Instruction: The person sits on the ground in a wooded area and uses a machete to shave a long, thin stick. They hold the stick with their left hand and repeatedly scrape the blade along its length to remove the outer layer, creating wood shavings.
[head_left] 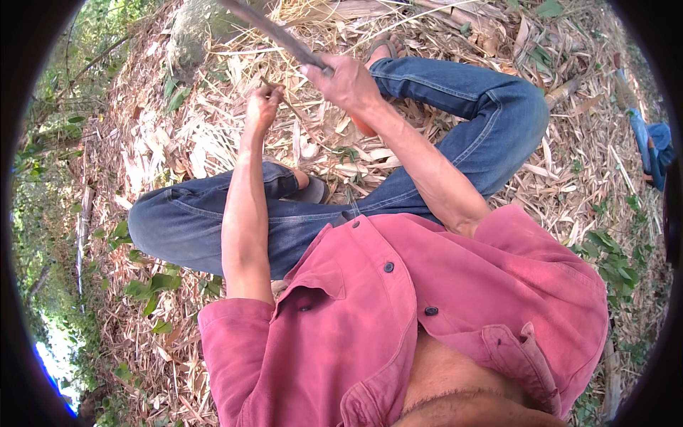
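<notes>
My right hand (348, 87) is closed around the near end of a long, dark, narrow bar-like tool (281, 37). The tool slants up and left out of the picture, so its far end is hidden and I cannot tell its exact kind. To the left of it, my left hand (264, 104) pinches a thin brown stick (297, 116). That stick slopes down to the right, over the dry litter between my bent legs. The two hands are apart, and the dark tool passes above the left one.
A grey-green rock (196, 39) stands at the far left beside pale straw (302, 13). Dry leaves and husks (178, 142) cover the ground. An orange object (363, 127) lies partly hidden under my right forearm. Blue cloth (660, 146) shows at the right edge, green plants (153, 286) at left.
</notes>
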Tool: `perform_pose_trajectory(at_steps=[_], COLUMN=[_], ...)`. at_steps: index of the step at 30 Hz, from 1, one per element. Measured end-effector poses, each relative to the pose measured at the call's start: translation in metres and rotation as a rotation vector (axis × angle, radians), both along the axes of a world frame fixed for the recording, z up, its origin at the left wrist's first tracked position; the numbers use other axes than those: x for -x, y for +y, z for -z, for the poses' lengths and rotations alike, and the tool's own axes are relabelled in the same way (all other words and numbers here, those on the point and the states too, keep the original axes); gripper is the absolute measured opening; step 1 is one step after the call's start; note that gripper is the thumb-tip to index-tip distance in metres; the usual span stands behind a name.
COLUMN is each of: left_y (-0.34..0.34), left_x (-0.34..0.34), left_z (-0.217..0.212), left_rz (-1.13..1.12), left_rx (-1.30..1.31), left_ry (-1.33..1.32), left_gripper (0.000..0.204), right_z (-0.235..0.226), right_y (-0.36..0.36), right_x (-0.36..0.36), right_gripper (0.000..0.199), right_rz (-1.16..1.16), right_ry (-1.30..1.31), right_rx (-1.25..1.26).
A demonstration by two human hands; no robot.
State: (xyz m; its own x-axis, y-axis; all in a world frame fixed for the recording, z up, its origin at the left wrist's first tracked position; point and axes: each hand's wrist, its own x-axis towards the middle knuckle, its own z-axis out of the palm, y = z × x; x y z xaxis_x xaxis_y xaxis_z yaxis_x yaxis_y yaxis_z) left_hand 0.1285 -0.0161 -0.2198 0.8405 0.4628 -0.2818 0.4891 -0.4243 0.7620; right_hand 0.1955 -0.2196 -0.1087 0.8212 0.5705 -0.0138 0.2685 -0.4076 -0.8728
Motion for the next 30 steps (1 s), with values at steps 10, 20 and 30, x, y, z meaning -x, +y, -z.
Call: perform_pose_trajectory(at_steps=[10, 20, 30], left_y=[-0.007, -0.019, -0.023], left_x=[0.01, 0.014, 0.014], left_z=[0.004, -0.012, -0.018], left_rz=[0.128, 0.16, 0.131], left_rx=[-0.185, -0.225, -0.184], left_ry=[-0.158, -0.159, -0.112], left_gripper=[0.018, 0.015, 0.017], right_z=[0.015, 0.025, 0.026], right_y=[0.018, 0.023, 0.023], right_x=[0.023, 0.022, 0.019], right_gripper=[0.03, 0.032, 0.038], right_rz=[-0.082, -0.103, -0.129], right_ry=[-0.054, -0.098, -0.033], right_rx=[0.109, 0.123, 0.151])
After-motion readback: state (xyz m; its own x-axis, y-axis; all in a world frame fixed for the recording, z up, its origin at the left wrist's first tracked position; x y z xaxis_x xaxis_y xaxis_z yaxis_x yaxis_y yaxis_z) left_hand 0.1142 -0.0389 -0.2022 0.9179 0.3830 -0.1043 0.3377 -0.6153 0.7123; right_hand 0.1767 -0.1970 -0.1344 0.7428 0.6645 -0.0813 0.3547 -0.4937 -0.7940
